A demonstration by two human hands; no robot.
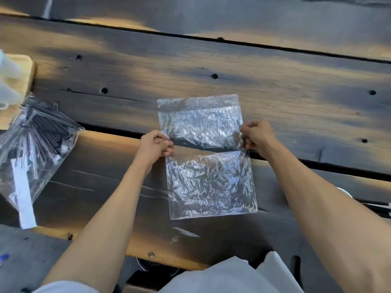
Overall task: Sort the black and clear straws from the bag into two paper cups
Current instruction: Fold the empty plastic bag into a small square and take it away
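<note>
Now left hand (155,145), right hand (255,136) pinch empty bag (208,157) edges; straws (42,125) far left

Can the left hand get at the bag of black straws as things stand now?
Probably yes, but not right away. The left hand is pinching the empty clear bag and must let go first. The bag of black straws lies to its left, with bare wooden table between.

Dark, weathered wooden plank table (232,66) with knots, gaps and warm light patches.
</note>
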